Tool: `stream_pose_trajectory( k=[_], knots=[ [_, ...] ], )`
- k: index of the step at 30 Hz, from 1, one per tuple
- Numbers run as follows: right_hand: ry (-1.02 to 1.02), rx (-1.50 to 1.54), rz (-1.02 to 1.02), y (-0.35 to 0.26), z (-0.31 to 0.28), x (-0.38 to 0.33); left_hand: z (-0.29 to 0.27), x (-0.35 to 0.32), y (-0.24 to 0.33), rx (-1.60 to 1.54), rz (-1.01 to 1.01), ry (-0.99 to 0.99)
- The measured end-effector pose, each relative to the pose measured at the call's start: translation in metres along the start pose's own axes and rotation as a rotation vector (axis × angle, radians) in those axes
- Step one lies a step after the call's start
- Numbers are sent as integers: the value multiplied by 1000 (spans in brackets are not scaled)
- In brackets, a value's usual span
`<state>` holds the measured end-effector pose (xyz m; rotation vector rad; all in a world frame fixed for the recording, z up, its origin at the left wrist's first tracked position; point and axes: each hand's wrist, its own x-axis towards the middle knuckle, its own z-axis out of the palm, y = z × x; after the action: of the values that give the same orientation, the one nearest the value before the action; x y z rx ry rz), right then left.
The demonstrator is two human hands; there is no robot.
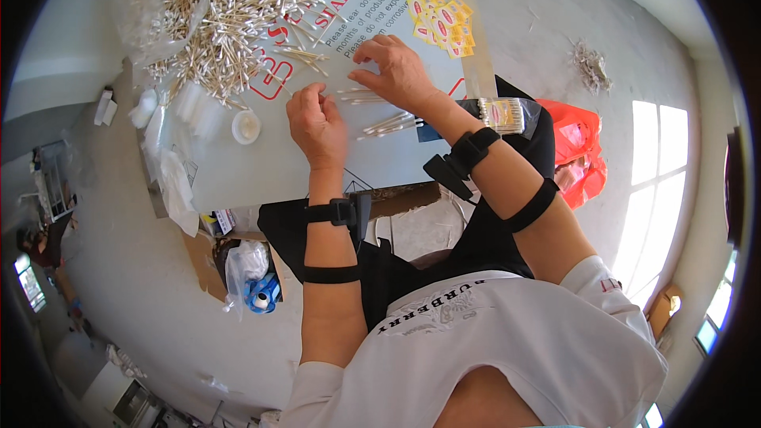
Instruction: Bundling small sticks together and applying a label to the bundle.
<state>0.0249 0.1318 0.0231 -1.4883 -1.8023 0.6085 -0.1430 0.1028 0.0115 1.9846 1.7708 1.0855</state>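
A large heap of cotton swabs [246,12] covers the far left of the table. My left hand [319,128] is just below its near edge, fingers curled in; what they hold, if anything, I cannot make out. To the right, my right hand [400,75] hovers over the table with thumb and forefinger apart and nothing visible between them. Under its palm lies a small row of swabs [358,96], partly hidden by the hand. Nearer me is another small bundle of swabs [390,126]. Several loose swabs [305,57] lie between the heap and my hands.
Yellow-and-white printed cards [442,20] are scattered at the far right. A round white tub [246,127] stands left of my left hand. A clear pack of swabs [503,115] lies by the table's right edge, near a red bag [575,143]. Below, an open carton [210,265] holds bottles.
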Motion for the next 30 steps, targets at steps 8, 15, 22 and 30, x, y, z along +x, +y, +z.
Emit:
stream_pose_trajectory(
  k=[8,15,22,30],
  knots=[
    [71,-70,-146,-16,42,45,-15,43,-22,310,126,50],
    [67,-263,-232,-20,57,44,-11,61,-30,357,133,44],
    [134,-124,-137,-1,31,28,-12,58,-34,337,105,78],
    [-10,-141,-162,16,-21,-9,-8,83,-41,333,180,-42]
  ],
)
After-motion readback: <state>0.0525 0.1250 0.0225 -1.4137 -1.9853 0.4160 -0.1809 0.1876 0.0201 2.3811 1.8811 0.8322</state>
